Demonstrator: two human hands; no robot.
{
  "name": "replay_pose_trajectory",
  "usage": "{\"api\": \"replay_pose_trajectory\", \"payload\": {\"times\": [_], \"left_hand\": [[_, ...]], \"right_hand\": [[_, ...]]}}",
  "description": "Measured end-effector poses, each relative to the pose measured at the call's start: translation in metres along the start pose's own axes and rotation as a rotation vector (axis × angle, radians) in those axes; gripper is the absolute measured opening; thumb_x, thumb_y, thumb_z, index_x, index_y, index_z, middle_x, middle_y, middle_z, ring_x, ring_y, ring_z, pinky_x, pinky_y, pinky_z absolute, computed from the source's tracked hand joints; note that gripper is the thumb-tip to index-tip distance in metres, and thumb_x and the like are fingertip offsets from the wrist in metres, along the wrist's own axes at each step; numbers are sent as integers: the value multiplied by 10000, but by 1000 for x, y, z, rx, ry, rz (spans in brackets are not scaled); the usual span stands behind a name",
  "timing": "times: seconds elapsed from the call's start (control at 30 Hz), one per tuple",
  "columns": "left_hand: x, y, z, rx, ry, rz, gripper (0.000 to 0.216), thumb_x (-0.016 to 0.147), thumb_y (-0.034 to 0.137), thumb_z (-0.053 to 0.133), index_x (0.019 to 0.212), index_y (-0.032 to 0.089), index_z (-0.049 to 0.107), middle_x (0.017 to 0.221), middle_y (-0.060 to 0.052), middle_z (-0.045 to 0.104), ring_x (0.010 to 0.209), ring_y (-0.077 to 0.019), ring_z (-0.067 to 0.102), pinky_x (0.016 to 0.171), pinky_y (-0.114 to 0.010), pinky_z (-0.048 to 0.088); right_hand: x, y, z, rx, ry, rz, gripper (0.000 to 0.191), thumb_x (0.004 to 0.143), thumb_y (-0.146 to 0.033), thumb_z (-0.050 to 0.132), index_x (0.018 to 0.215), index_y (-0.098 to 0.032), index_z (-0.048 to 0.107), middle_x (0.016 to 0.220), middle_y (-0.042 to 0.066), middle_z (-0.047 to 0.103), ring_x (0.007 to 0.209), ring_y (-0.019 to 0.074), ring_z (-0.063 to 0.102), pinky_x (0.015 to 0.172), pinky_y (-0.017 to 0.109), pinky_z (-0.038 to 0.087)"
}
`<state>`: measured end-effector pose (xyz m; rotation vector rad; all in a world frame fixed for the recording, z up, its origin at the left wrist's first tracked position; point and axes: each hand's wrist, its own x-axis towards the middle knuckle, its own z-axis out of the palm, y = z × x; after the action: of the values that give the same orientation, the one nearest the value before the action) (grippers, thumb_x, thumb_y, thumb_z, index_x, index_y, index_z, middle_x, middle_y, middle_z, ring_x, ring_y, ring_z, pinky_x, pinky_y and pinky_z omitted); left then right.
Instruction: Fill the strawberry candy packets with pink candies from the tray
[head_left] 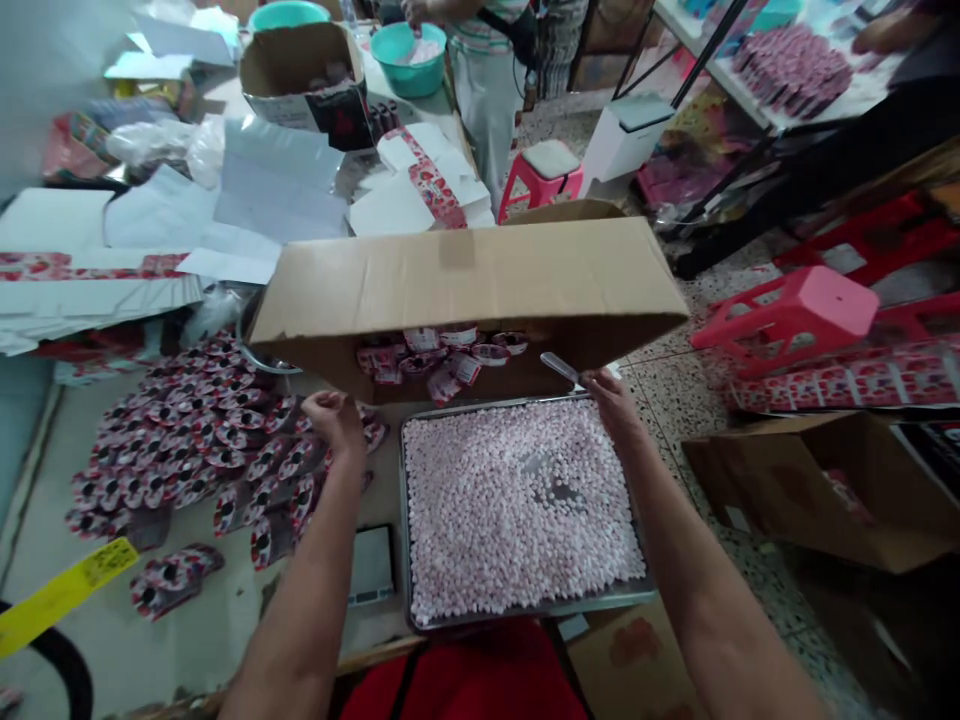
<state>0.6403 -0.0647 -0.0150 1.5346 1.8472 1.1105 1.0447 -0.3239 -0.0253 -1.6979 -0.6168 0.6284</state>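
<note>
My right hand grips the handle of a small clear plastic scoop, held above the far right edge of a metal tray. A layer of small pale pink and white pieces covers most of the tray, with a thin patch right of centre. My left hand is closed left of the tray's far corner, beside many printed red-and-white pouches; whatever it may hold is hidden. Behind the tray, a cardboard box lies with its opening toward me, several filled packets inside.
A small scale sits left of the tray. White printed sheets are stacked at the left. Pink stools and an open carton stand on the floor to the right. Other people work at the back, near a turquoise basin.
</note>
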Motion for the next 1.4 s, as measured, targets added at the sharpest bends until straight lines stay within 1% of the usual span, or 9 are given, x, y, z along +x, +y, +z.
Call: {"api": "replay_pose_trajectory", "payload": {"times": [0.07,0.17,0.33,0.47,0.57,0.8,1.03,1.13,1.4], "left_hand": [[-29,11,-5,67,-82,183,320,829,276,623,1122,193,524,1059,-66,598,965,-222,594,898,-369,514],[-62,37,16,228,-464,536,382,862,341,678,1199,198,569,1207,-133,618,1173,-306,570,1053,-446,453],[-65,55,80,492,-746,637,667,760,448,801,1294,122,571,1349,-225,582,1295,-405,509,1119,-513,397],[-53,42,98,591,-763,538,530,783,273,714,1279,119,608,1310,-228,617,1264,-407,552,1078,-511,433],[-41,32,80,557,-763,447,547,751,188,669,1294,152,608,1143,-168,702,1115,-374,646,992,-481,490],[-64,3,-28,-71,-632,326,603,829,369,702,1352,203,455,1166,-95,678,1007,-228,683,878,-345,548],[-119,-13,-66,84,-638,104,583,710,237,733,1250,184,520,1019,-57,691,875,-214,677,792,-340,554],[-124,-1,-62,258,-663,112,486,637,157,727,1107,192,610,904,-26,698,806,-221,669,760,-339,547],[-143,36,-59,423,-837,586,408,731,107,689,1103,264,745,1066,-76,688,1067,-278,615,985,-402,500]], "right_hand": [[-25,-2,-10,57,83,47,329,725,-524,744,779,-209,667,1005,72,692,997,237,618,904,374,472],[-81,-3,-30,-11,92,140,291,781,-479,718,876,-204,697,838,39,688,788,200,620,778,340,483],[-157,4,-81,-463,76,139,259,854,-427,626,872,-193,734,743,39,693,678,204,603,690,327,471],[-145,10,-125,-691,204,6,267,887,-384,570,910,-196,758,828,71,742,736,226,647,750,347,500],[-100,18,-135,-801,181,-102,251,893,-320,551,910,-202,772,876,88,760,794,234,672,792,347,507],[-24,37,-46,-801,-268,-169,241,878,-213,562,867,-195,802,939,101,788,869,246,708,838,343,521],[-78,44,81,-439,-652,16,183,801,-187,603,753,-238,771,897,25,798,887,212,727,875,311,523],[-105,41,77,-421,-617,66,187,820,-313,613,739,-222,755,778,22,767,763,197,703,768,299,523],[-142,-23,32,-52,-471,316,448,721,-580,718,865,-159,770,617,-6,625,527,106,448,524,237,332]]}}
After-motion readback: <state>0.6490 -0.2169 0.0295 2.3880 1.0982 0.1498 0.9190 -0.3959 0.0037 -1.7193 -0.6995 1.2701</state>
